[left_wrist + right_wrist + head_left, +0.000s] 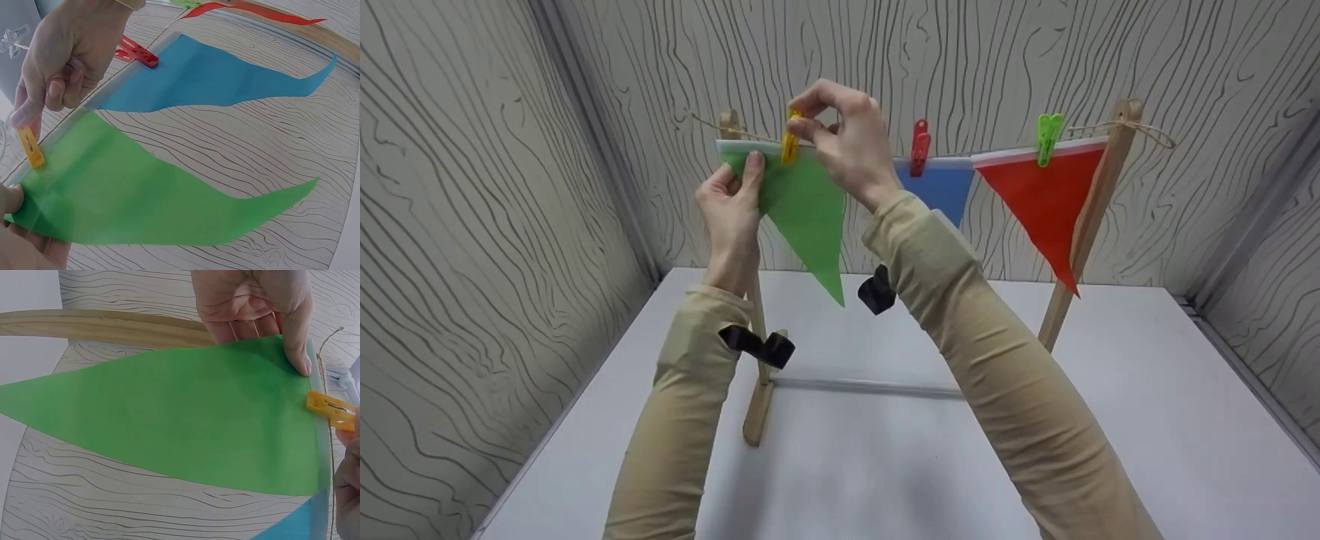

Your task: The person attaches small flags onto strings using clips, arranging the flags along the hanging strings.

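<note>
A green triangular pennant (810,206) hangs point down at the left end of a twine line (321,363). My left hand (733,206) pinches its upper left corner, thumb in front and fingers behind. With thumb and forefinger my right hand (847,135) pinches the upper end of a yellow clothespin (790,142). The clothespin's lower end overlaps the pennant's white top edge and the twine, as the left wrist view (31,147) also shows. Beside the green one hangs a blue pennant (185,76), partly hidden by my right arm in the head view, with a red clothespin (920,148) on its top edge.
A red pennant (1046,202) hangs at the right under a green clothespin (1048,139). Wooden posts carry the twine, the right post (1099,195) leaning and the left post (761,337) on a foot. They stand on a white table (855,457) before patterned walls (997,67).
</note>
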Available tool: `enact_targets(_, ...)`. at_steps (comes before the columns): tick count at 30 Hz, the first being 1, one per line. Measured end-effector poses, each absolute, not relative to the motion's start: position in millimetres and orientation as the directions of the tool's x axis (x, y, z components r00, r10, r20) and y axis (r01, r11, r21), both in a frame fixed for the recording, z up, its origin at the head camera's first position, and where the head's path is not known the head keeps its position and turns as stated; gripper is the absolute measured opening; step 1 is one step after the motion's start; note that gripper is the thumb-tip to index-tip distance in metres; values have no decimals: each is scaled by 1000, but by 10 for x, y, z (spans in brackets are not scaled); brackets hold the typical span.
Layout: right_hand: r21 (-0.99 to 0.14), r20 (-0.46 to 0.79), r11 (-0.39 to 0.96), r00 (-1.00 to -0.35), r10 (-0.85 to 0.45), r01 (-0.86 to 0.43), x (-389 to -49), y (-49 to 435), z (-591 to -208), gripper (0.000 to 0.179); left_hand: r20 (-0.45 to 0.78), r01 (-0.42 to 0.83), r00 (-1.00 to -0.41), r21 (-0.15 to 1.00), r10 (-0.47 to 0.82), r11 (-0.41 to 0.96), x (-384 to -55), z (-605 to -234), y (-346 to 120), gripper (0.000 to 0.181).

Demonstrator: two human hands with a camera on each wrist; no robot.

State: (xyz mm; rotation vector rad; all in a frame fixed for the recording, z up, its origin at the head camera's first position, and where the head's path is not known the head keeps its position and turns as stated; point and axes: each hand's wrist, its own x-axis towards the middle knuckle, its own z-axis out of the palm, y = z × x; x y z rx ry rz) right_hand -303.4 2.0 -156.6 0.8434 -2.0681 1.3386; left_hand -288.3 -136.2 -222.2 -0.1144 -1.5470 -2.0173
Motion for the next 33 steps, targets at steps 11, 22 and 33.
enact_targets(11,-615,677,329,-694,-245,-717,-3018,51,-1560,24,407,495,-828,854,-385,-160,-2880,-2223,-1356,33)
enact_targets(22,-653,612,333,-733,-298,-680,-3001,92,-1600,40,395,484,-835,858,-384,-171,-2866,-2259,-1365,34)
enact_targets(33,-684,618,256,-729,-295,-683,-2988,127,-1644,48,389,488,-845,841,-367,-232,-2837,-2315,-1373,39)
